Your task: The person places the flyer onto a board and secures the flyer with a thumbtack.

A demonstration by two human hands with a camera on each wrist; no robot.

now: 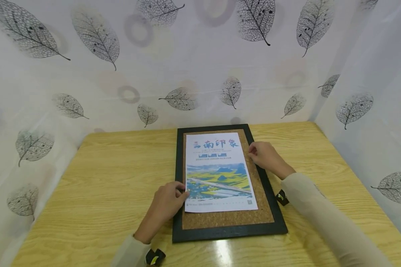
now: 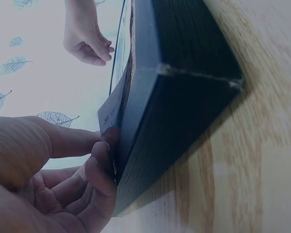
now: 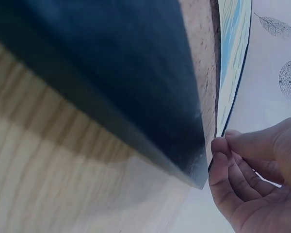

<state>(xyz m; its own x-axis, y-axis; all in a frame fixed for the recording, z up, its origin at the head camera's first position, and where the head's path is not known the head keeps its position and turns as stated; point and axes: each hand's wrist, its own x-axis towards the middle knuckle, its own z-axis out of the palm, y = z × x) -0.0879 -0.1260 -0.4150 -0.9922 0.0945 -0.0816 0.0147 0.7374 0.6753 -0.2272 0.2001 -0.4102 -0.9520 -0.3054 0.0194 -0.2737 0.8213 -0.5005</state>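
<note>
We see the left hand point(image 1: 167, 198) pinching the poster point(image 1: 217, 176), which lies on the framed corkboard point(image 1: 220, 219); the right hand point(image 1: 267, 156) curls its fingers beside it, gripping what, we cannot tell.

Poster point(image 1: 218, 174): fine print too small to read. Frame point(image 1: 227, 232): left rim partly hidden by left fingers point(image 1: 176, 185). Bench point(image 1: 120, 167): near edge cut off.

Soft, even light fills the head view, with 1 white patch of glare on the table point(image 1: 120, 167) and small print blurring on the poster point(image 1: 217, 178). The 2 wrist views look cooler and hazier — the wall point(image 2: 34, 92) washes out pale, while the dark frame point(image 3: 111, 73) casts a soft-edged shadow.
</note>
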